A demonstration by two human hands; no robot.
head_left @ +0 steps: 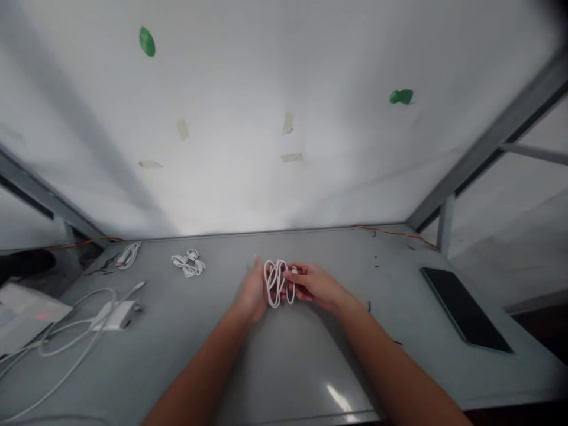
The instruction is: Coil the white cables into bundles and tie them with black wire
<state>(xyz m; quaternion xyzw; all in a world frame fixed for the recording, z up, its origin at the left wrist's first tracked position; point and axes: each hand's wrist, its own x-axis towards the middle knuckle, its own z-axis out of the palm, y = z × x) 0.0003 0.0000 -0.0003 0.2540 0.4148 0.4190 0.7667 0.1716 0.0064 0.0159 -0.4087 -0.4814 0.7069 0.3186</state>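
One slim white cable forms several long, narrow loops.

Counted two hands, left hand and right hand. One held cable bundle plus two loose cable bundles, far left, made three. Left side had one white adapter, one white box; right, one dark slab. Far wall bore two green patches, four tape strips.

A white wall backs the grey table; metal beams slant alongside.
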